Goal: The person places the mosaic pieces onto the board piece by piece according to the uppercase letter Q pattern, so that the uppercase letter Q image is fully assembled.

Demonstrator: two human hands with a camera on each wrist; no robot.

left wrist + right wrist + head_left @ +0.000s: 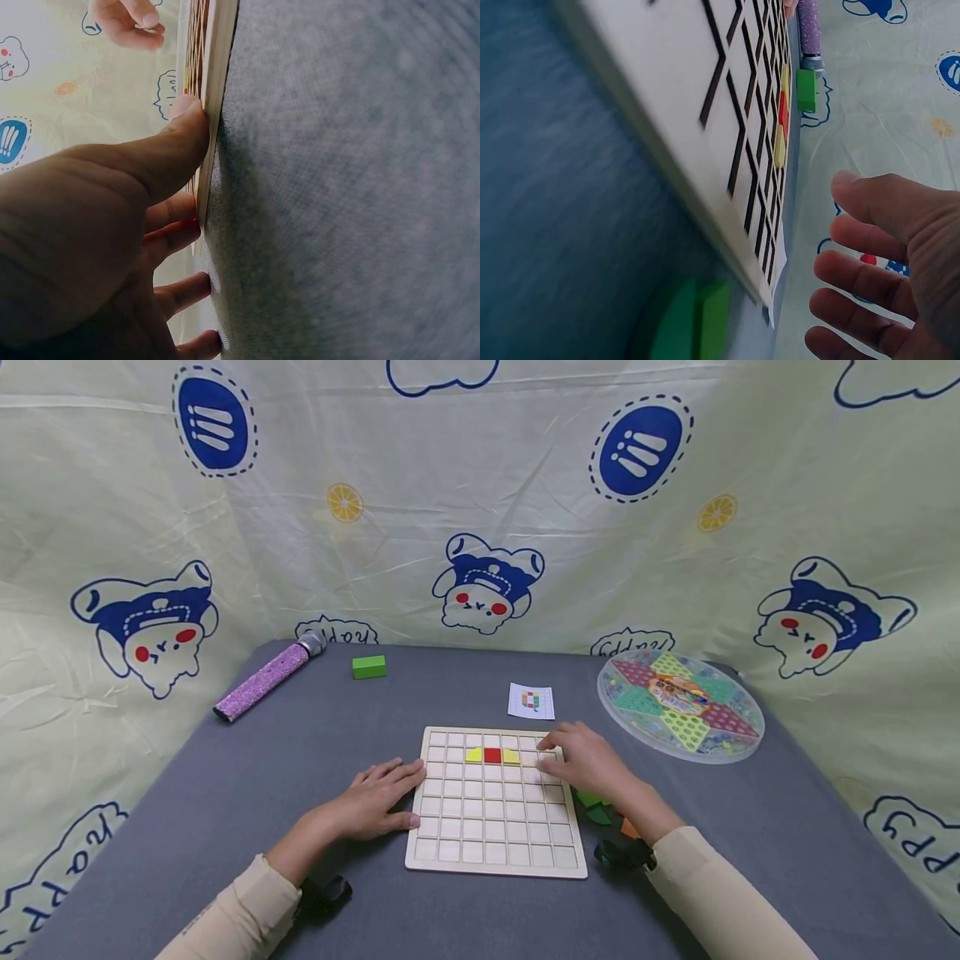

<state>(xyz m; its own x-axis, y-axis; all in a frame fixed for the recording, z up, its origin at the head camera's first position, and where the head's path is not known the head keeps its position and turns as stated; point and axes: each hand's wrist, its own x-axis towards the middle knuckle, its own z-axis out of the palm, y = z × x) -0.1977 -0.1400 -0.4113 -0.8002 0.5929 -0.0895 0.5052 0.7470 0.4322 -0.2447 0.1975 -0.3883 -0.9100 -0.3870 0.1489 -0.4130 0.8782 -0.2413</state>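
Two hands show on my feed, and the board (pixel 491 814) lies flat between them. I see the left grip (pixel 377 800) at the board's left edge, thumb and some fingers touching the wood, loosely extended instead of wrapped around it. The right grip (pixel 581 758) hovers above the board's far right part, released, with nothing between its fingers. Just left of those fingertips, in the second row from the far edge, sit a yellow tile (pixel 512 757), a red tile (pixel 492 755) and another yellow piece (pixel 474 755), side by side.

My left hand lies palm down, fingers spread; my right reaches forward and inward, its fingers slightly bent and apart. Under the right forearm, beside the board, I make out green pieces (pixel 598 815) and an orange piece (pixel 630 829), partly hidden.

Beyond the board's far edge, a printed card (pixel 531 702) lies on the gray desk (pixel 480 917). Farther out, I have a round patterned box (pixel 681 708) on the right, a green block (pixel 369 667) and a glittery purple tube (pixel 262 680) on the left.
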